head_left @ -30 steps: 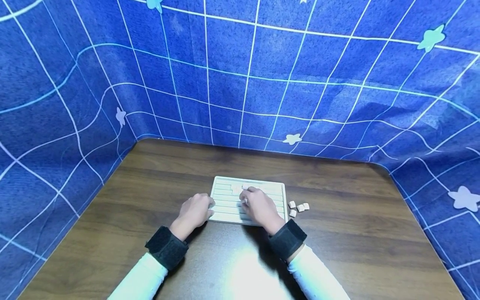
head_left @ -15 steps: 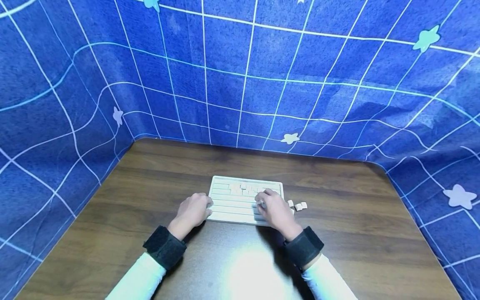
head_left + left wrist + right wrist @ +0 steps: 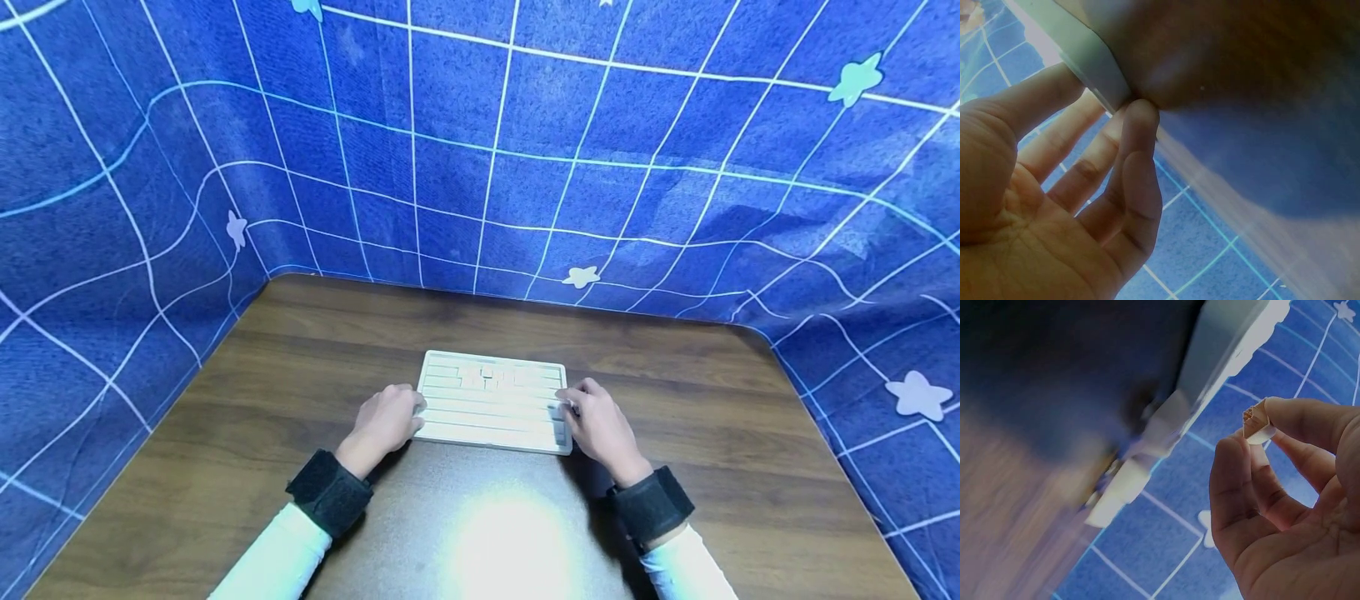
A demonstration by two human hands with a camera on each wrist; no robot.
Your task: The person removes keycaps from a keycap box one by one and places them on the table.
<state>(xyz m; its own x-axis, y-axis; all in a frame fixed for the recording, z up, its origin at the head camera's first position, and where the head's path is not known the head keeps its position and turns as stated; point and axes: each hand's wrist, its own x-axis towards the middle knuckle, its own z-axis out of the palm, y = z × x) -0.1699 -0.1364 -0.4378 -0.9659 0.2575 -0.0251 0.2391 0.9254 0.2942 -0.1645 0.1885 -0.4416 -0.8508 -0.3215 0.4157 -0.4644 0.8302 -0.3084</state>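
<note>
A white keyboard (image 3: pixel 480 417) lies on the table in the head view, with a raised keycap near the middle of its upper rows. My left hand (image 3: pixel 386 418) holds its left edge; in the left wrist view the thumb and fingertips meet the side of the white case (image 3: pixel 1094 59) at a corner. At the keyboard's right edge is my right hand (image 3: pixel 600 421). It pinches a small keycap (image 3: pixel 1259 425) between thumb and fingertips, its hollow, stemmed underside showing in the right wrist view.
Loose white keycaps (image 3: pixel 1119 494) lie beside the keyboard in the right wrist view; in the head view the right hand hides them. The brown wooden table (image 3: pixel 337 333) is enclosed by a blue gridded cloth (image 3: pixel 450 167) behind and at the sides.
My right hand has moved right, from over the middle of the keyboard to its right edge, now covering the loose keycaps. My left hand stays at the left edge.
</note>
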